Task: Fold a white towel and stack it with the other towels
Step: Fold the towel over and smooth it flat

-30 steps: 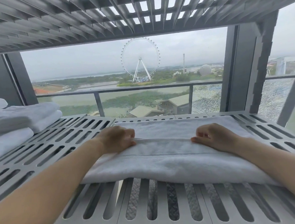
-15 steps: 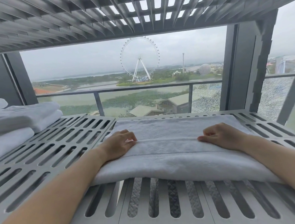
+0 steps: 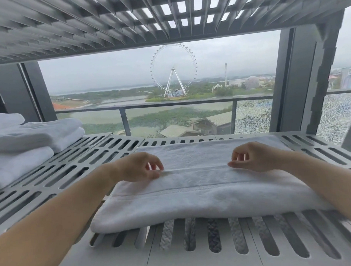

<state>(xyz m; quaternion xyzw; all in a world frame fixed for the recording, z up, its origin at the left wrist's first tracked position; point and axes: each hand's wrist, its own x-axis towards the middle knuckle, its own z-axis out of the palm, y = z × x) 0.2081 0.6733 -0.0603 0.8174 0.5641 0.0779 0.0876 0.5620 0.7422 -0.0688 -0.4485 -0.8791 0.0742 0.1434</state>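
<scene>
A white towel [image 3: 203,190] lies folded into a long band on the slatted grey shelf [image 3: 75,171] in front of me. Its upper layer ends in a straight edge across the middle. My left hand [image 3: 140,166] hovers at the left end of that edge, fingers loosely curled and apart, fingertips just touching the cloth. My right hand [image 3: 254,157] mirrors it at the right end, thumb on the edge, fingers lifted. Neither hand grips the towel. A stack of folded white towels [image 3: 30,143] sits at the far left of the shelf.
Another slatted shelf [image 3: 125,20] hangs low overhead. Dark upright posts [image 3: 301,81] stand at the back right and back left. Behind the shelf is a window with a balcony railing. Bare slats lie between the towel and the stack.
Both hands were closed on the fold's edge; now they have lifted slightly and their fingers have loosened. The towel lies flat and has not moved.
</scene>
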